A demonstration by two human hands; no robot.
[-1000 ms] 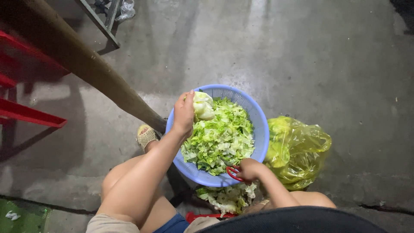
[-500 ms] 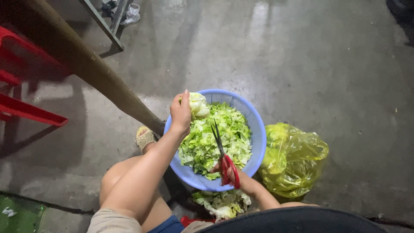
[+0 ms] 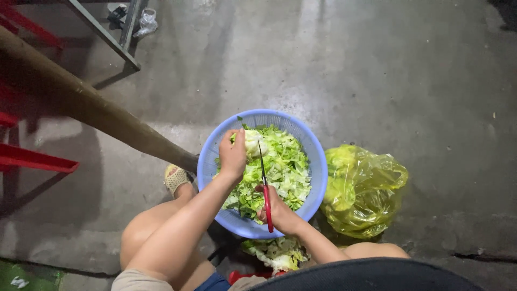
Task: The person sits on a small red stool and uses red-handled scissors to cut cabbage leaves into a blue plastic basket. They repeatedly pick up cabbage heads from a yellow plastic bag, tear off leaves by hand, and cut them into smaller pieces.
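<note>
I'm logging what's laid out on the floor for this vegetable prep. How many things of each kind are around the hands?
Round blue plastic basket of chopped green leaves: 1
Red-handled scissors, in the right hand: 1
Pale leafy vegetable head, held by the left hand: 1
Yellow plastic bag: 1
Loose heap of green leaves under the basket's near rim: 1
Total: 5
</note>
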